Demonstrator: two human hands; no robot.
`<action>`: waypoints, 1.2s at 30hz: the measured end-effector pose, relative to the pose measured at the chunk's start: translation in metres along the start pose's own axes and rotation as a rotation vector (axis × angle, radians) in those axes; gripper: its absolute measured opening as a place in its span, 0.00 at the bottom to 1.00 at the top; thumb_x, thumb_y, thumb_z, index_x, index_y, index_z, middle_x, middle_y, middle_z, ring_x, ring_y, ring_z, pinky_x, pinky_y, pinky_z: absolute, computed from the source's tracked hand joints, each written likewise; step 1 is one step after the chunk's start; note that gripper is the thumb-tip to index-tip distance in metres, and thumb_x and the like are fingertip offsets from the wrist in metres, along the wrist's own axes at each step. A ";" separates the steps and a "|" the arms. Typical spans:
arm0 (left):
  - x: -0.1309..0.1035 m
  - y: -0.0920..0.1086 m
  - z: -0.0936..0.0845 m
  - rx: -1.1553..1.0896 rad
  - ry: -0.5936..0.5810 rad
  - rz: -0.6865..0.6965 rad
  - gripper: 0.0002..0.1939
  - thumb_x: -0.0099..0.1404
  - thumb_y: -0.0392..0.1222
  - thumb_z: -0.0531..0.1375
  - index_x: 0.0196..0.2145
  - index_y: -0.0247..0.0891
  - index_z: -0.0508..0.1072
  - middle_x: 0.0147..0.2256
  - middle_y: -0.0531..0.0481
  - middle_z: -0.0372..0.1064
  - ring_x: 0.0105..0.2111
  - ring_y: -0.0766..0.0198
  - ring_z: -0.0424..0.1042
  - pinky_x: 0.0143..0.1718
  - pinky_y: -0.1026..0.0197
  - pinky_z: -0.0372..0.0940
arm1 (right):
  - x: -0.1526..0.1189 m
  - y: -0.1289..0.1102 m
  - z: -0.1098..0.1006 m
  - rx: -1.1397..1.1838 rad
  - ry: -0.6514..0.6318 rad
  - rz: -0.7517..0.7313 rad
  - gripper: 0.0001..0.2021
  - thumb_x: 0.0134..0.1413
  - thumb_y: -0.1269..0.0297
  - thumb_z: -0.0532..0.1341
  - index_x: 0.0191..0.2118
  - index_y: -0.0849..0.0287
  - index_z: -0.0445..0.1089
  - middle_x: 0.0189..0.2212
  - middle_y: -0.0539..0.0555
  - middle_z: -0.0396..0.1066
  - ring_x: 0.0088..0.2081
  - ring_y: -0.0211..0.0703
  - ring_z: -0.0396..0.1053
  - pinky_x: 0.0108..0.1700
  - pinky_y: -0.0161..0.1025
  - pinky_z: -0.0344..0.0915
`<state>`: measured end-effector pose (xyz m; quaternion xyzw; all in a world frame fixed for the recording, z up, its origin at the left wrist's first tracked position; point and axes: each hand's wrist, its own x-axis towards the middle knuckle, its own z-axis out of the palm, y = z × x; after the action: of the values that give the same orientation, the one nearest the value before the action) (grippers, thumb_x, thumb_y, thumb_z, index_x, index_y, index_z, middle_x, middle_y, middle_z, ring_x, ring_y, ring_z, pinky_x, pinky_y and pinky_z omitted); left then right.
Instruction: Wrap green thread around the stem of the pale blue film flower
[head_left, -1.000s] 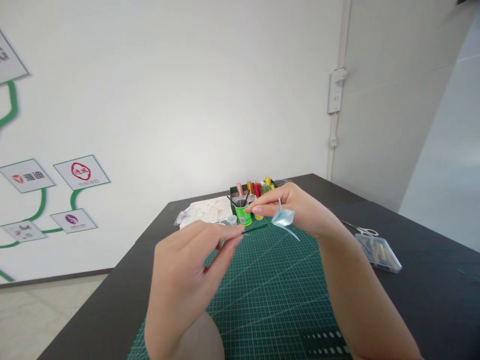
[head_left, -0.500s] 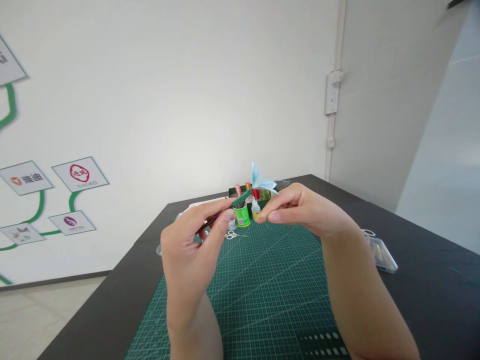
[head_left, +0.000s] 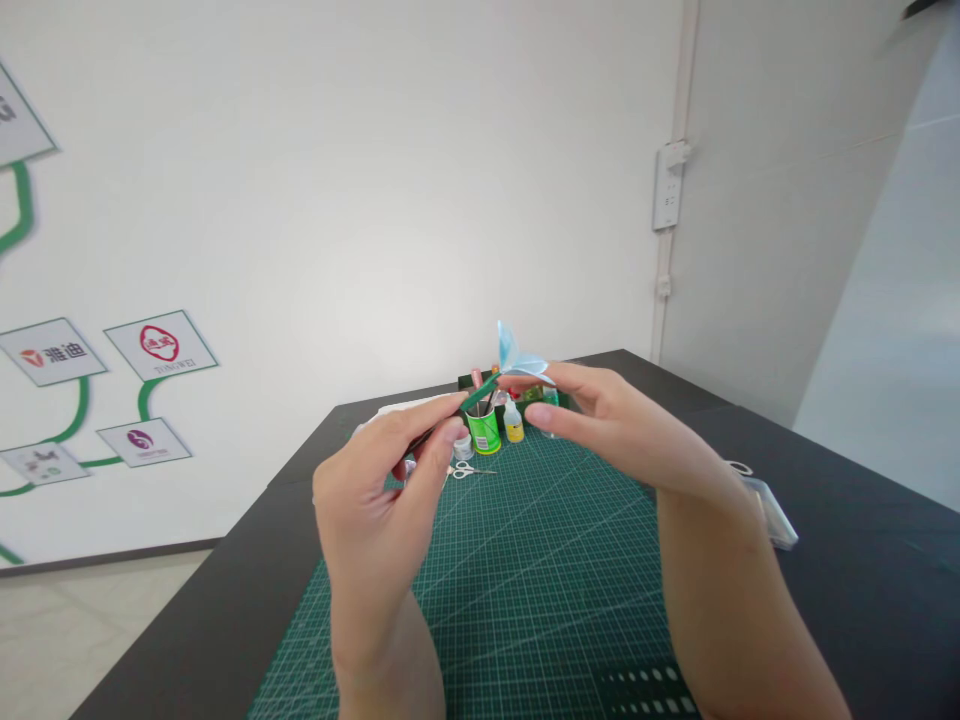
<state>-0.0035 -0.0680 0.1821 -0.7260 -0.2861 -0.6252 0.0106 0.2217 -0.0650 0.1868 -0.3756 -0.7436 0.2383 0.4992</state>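
Note:
My left hand (head_left: 390,500) is closed around slim green-and-black tweezers (head_left: 480,393), which slant up to the right. At their tip sits a light-blue piece with pointed petals (head_left: 520,360), shaped like a small folded flower. My right hand (head_left: 600,400) is just to the right, thumb and forefinger spread apart. Its forefinger reaches under the blue petals and appears to touch them from below; whether it presses on them I cannot tell. The thumb is lower and free of the piece.
A green cutting mat (head_left: 540,560) covers the black table (head_left: 847,560). Further back are a green can (head_left: 485,432) of tools, a small glue bottle (head_left: 514,422), a white jar (head_left: 463,447) and scissors (head_left: 469,469). A clear plastic box (head_left: 777,515) lies right.
My right hand has opened from a pinch, its forefinger moving up and left beneath the blue petals. My left hand has shifted slightly left, still holding the tweezers.

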 end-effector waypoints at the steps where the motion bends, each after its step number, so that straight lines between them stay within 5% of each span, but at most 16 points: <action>1: 0.001 -0.001 0.001 0.001 -0.015 0.009 0.13 0.70 0.37 0.66 0.46 0.56 0.83 0.36 0.60 0.81 0.29 0.70 0.72 0.29 0.65 0.66 | -0.001 -0.002 0.006 0.053 -0.013 -0.015 0.18 0.63 0.52 0.65 0.56 0.51 0.77 0.58 0.56 0.75 0.58 0.53 0.71 0.62 0.51 0.65; 4: 0.002 -0.002 0.004 -0.005 -0.047 0.039 0.14 0.70 0.37 0.66 0.48 0.56 0.83 0.37 0.60 0.82 0.29 0.71 0.72 0.29 0.66 0.66 | -0.001 -0.007 0.025 0.311 -0.080 -0.032 0.21 0.64 0.57 0.66 0.61 0.50 0.72 0.57 0.56 0.74 0.57 0.49 0.72 0.57 0.46 0.72; 7: 0.003 -0.004 0.008 -0.021 -0.046 0.072 0.12 0.70 0.36 0.66 0.47 0.51 0.83 0.38 0.58 0.82 0.29 0.71 0.73 0.29 0.66 0.66 | 0.002 -0.008 0.037 0.493 -0.084 -0.041 0.21 0.65 0.60 0.65 0.61 0.52 0.69 0.46 0.54 0.78 0.45 0.41 0.77 0.45 0.38 0.75; 11: 0.004 -0.007 0.012 -0.033 -0.030 0.105 0.11 0.70 0.35 0.65 0.47 0.48 0.83 0.38 0.57 0.83 0.29 0.71 0.74 0.30 0.66 0.67 | 0.005 -0.007 0.042 0.480 -0.034 -0.047 0.14 0.64 0.59 0.66 0.52 0.57 0.72 0.30 0.49 0.74 0.27 0.34 0.68 0.25 0.32 0.63; 17: 0.004 -0.008 0.018 -0.063 -0.055 0.061 0.12 0.71 0.36 0.65 0.49 0.50 0.83 0.40 0.57 0.83 0.30 0.69 0.75 0.30 0.65 0.68 | 0.006 -0.006 0.047 0.434 0.202 -0.014 0.09 0.62 0.57 0.66 0.44 0.56 0.73 0.18 0.41 0.54 0.21 0.34 0.51 0.24 0.35 0.50; 26: 0.005 -0.011 0.028 -0.086 -0.006 -0.040 0.09 0.71 0.38 0.65 0.47 0.46 0.82 0.39 0.56 0.83 0.32 0.68 0.78 0.34 0.66 0.73 | 0.010 -0.003 0.052 0.051 0.401 -0.180 0.08 0.62 0.64 0.64 0.37 0.58 0.83 0.19 0.47 0.66 0.22 0.34 0.56 0.25 0.36 0.53; 30: 0.006 -0.011 0.026 -0.096 -0.015 -0.092 0.08 0.70 0.39 0.65 0.45 0.47 0.82 0.38 0.57 0.83 0.31 0.70 0.79 0.31 0.69 0.71 | 0.006 -0.004 0.050 -0.150 0.390 -0.264 0.11 0.64 0.67 0.63 0.39 0.56 0.85 0.20 0.47 0.70 0.21 0.32 0.58 0.26 0.34 0.56; 36: 0.009 -0.013 0.023 -0.009 -0.158 -0.128 0.07 0.70 0.39 0.64 0.42 0.48 0.83 0.36 0.59 0.83 0.29 0.69 0.76 0.29 0.67 0.66 | -0.008 -0.015 0.037 -0.119 0.303 -0.210 0.09 0.63 0.66 0.64 0.37 0.61 0.83 0.14 0.41 0.49 0.18 0.30 0.44 0.20 0.34 0.42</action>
<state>0.0119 -0.0447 0.1807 -0.7533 -0.3290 -0.5667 -0.0554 0.1846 -0.0795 0.1792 -0.3563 -0.7077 0.0814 0.6046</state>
